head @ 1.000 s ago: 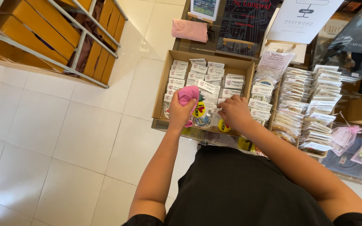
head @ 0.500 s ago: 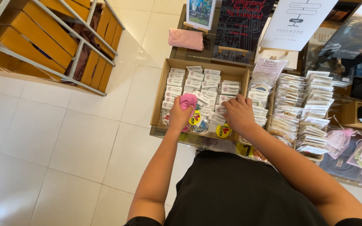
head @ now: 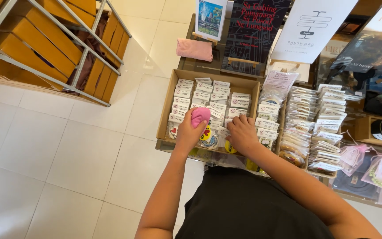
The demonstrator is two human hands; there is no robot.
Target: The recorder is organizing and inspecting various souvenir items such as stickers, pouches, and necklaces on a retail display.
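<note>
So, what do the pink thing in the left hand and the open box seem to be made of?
The pink thing in the left hand looks like soft matte cloth or foam: no shine, rounded edges; which one is unclear. The open box seems plain brown cardboard, with dull, thin, straight walls. The small packets inside look like glossy clear plastic with white paper labels.

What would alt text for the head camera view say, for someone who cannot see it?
Seen from above, a person's left hand holds a small pink item over a cardboard box of small packets with white header cards, while the right hand rests among the packets. More packet stacks sit to the right, above a white tiled floor.
</note>
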